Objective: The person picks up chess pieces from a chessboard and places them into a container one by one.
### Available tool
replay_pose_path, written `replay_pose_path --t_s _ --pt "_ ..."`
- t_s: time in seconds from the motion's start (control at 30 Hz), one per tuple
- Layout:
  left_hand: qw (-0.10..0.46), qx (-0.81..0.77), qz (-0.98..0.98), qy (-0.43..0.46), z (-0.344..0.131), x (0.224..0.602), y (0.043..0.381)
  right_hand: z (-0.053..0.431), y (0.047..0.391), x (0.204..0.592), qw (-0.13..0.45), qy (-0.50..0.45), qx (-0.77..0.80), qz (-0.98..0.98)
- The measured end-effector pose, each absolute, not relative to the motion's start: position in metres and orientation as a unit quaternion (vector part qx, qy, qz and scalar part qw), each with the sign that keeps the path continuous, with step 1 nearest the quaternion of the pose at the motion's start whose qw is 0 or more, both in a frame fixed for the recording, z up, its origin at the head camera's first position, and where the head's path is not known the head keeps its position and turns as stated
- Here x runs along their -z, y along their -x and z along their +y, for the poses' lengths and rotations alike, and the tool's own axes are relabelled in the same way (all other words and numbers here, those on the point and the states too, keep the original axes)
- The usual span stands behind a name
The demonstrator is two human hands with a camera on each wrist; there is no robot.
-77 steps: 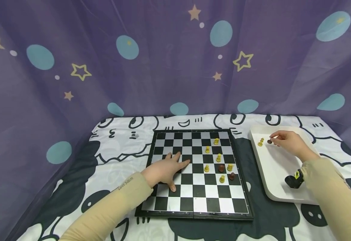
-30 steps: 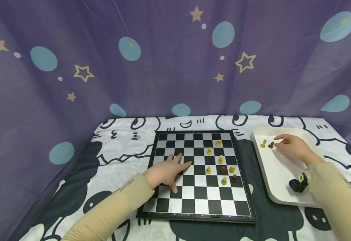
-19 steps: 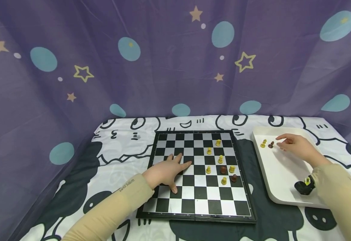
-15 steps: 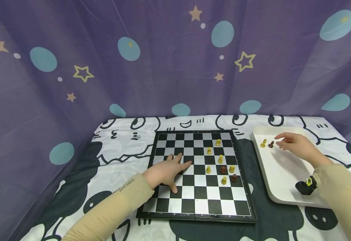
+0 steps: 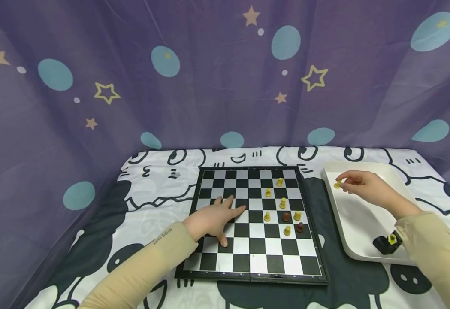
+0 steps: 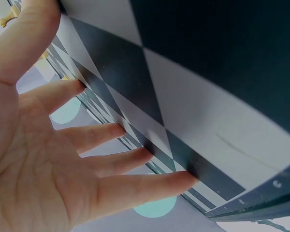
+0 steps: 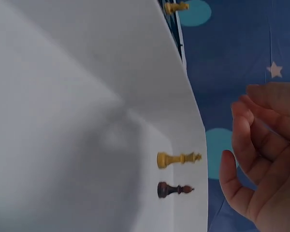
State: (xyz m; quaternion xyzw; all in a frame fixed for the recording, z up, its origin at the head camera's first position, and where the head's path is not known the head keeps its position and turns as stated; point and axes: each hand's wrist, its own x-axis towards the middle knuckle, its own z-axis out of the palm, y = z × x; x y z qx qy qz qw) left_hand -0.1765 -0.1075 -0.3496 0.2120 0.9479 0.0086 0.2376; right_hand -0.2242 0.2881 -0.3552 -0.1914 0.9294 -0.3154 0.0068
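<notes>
Note yellow crowned chess piece (image 7: 178, 158) in white rectangular tray (image 5: 357, 219), long axis vertical, just below loosely curved, empty fingers of nearer right hand (image 5: 369, 187). Find left hand (image 5: 211, 218) spread on black-and-white chessboard (image 5: 258, 262).

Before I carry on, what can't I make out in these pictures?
Head view: the dark piece in the tray is hidden by the right hand, which also partly covers the yellow piece there.
Head view: squares under the left hand are covered.
Head view: the tray's near right corner is behind the right sleeve.
Left wrist view: the board is cut off by the picture's edges.
</notes>
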Motion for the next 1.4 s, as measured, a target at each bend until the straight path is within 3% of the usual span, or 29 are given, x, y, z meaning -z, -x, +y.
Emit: replay_pose_path --t_s 0.77,1.4 --pt "0.238 -0.006 0.947 -0.215 -0.108 0.351 0.179 0.235 0.201 0.346 0.051 0.241 0.310 0.918" --pt "0.237 -0.003 0.948 -0.212 -0.108 0.352 0.177 0.202 0.204 0.339 0.063 0.279 0.286 0.915"
